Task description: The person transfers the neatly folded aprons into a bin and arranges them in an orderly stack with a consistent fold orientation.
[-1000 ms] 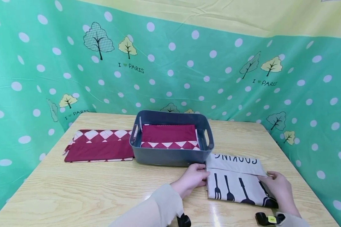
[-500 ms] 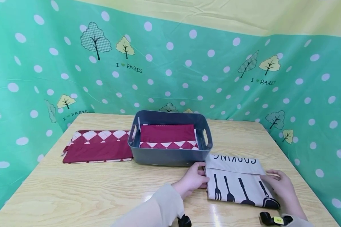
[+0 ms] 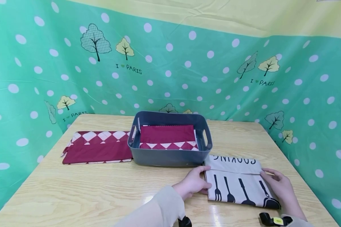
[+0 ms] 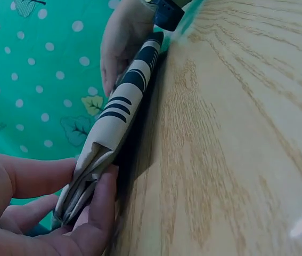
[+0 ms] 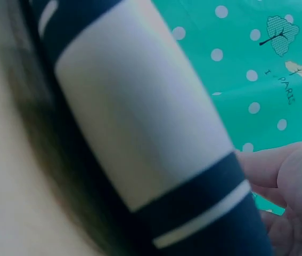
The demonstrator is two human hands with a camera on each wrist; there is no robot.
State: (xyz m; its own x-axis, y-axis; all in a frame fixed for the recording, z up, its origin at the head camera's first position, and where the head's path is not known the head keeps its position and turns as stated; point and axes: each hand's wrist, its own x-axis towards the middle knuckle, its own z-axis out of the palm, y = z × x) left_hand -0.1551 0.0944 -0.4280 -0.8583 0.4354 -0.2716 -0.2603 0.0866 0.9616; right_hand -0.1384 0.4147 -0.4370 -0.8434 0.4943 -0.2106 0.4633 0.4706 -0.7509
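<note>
A folded cream cloth point(image 3: 233, 181), printed with black kitchen utensils and the word COOKING, lies flat on the right of the table. My left hand point(image 3: 194, 182) pinches its left edge; in the left wrist view, the thumb and fingers of the left hand point(image 4: 95, 213) lie on both sides of the layered folds point(image 4: 89, 165). At the right end of the top flap, my right hand point(image 3: 279, 184) pinches the corner between thumb and fingers. Close up in the right wrist view, the cloth point(image 5: 151, 106) partly hides the right hand's fingers point(image 5: 265, 168).
A grey-blue plastic basket point(image 3: 164, 157) with handle holes stands just behind the cloth, holding a folded maroon cloth point(image 3: 167, 134) with a diamond pattern. To its left lies another maroon cloth point(image 3: 99, 153), folded. A green dotted curtain point(image 3: 170, 63) hangs behind the wooden table point(image 3: 102, 192).
My right thumb has come out from over the printed front to the flap's right corner. The left hand shifts slightly along the left edge. The flap now lies straighter.
</note>
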